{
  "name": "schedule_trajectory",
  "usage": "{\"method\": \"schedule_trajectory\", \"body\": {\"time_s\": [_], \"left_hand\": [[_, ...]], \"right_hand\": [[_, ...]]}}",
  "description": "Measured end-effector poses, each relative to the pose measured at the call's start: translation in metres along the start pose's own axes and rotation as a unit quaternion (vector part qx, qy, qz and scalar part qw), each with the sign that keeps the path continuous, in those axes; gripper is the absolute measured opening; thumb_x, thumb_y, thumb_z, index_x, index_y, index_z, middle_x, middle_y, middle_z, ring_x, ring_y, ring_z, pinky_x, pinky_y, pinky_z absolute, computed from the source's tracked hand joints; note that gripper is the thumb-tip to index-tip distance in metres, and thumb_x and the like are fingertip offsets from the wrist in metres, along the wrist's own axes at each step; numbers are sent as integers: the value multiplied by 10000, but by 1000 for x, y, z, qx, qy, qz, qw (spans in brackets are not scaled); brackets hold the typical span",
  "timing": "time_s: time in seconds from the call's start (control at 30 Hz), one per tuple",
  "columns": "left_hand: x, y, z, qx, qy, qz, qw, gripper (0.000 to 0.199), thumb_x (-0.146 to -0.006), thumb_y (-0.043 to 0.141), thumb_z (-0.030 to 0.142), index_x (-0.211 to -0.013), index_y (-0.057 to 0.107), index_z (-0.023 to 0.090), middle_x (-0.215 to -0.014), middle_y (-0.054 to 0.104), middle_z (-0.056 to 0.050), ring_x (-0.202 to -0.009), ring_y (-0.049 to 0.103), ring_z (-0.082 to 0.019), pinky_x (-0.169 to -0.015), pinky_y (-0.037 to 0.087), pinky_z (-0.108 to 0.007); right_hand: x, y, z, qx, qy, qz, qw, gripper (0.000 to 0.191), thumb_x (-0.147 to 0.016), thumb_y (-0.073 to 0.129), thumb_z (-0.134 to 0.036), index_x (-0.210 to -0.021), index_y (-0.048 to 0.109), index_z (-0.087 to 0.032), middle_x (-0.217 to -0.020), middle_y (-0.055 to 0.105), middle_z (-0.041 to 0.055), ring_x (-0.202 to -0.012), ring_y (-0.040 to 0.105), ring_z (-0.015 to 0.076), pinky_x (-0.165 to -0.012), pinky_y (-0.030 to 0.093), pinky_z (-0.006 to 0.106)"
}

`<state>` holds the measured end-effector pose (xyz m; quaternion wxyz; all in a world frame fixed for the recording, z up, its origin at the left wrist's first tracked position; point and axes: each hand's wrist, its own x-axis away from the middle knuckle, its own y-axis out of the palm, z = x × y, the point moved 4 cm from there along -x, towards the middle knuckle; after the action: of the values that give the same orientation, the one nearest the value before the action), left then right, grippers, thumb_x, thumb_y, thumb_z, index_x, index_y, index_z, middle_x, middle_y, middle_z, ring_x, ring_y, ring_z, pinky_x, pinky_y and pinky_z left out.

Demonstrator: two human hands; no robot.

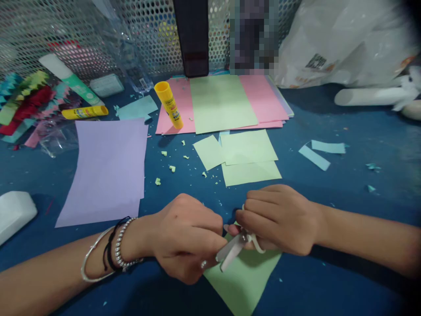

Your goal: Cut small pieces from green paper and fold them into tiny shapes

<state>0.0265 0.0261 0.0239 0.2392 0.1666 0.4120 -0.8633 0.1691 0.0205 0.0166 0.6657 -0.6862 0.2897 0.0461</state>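
Observation:
My right hand (279,219) is closed around the white handles of a small pair of scissors (233,251). The blades are a little apart and point left and down toward my left hand (189,239). That hand is closed, its fingers curled beside the blade tips; whatever it pinches is hidden from view. Under both hands and the blades is a light green sheet of paper (246,281), its upper part covered by my hands. Just beyond my hands, more light green paper pieces (248,149) overlap on the blue table, with small green scraps (172,169) to their left.
Purple sheets (108,171) lie at left. A yellow glue stick (169,105) stands by stacked pink paper (266,103); another glue stick (84,112) lies farther left. Blue strips (314,158) are at right. A dark phone-like slab (192,39) leans against the perforated metal panel (144,26).

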Motion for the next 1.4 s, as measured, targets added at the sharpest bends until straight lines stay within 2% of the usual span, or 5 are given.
{"method": "schedule_trajectory", "body": {"time_s": [0.37, 0.53, 0.7, 1.13, 1.4], "left_hand": [[-4, -3, 3, -19, -13, 11, 1000, 153, -802, 341, 201, -670, 416, 216, -430, 487, 22, -363, 409, -124, -392, 266, -266], [-6, -11, 3, -24, -84, 88, 992, 171, -754, 323, 91, -658, 387, 218, -421, 485, 27, -353, 418, -113, -401, 312, -244], [-2, -13, -2, -8, -165, 126, 978, 210, -732, 332, 52, -609, 426, 195, -451, 484, 25, -395, 409, -85, -414, 339, -202], [8, -11, -12, 34, -234, 136, 962, 233, -825, 341, 83, -638, 448, 170, -534, 453, 44, -476, 410, -56, -480, 347, -173], [13, -9, -16, 45, -271, 127, 953, 250, -868, 311, 126, -650, 424, 178, -545, 440, 47, -490, 407, -69, -490, 344, -194]], "right_hand": [[0, 5, -1, -26, 22, 4, 999, 208, -824, 495, -243, -627, 506, -178, -504, 460, -31, -465, 369, 100, -435, 268, 260], [-3, -5, 16, -66, 178, 111, 975, 109, -783, 529, -209, -675, 525, -199, -516, 510, -44, -480, 446, 76, -437, 305, 210], [-4, -8, 37, -35, 279, 148, 948, 347, -764, 591, -275, -1057, 455, -149, -1051, 549, 109, -1033, 476, 215, -858, 417, 344], [10, 18, 47, 55, 322, -197, 924, 629, -863, 326, -267, -1406, 37, -132, -1447, 142, 160, -1325, 85, 327, -974, 220, 540], [-3, 1, 49, 118, 354, -109, 921, 358, -827, 421, -332, -1165, 472, -227, -1195, 426, 121, -1044, 365, 323, -800, 301, 491]]}}
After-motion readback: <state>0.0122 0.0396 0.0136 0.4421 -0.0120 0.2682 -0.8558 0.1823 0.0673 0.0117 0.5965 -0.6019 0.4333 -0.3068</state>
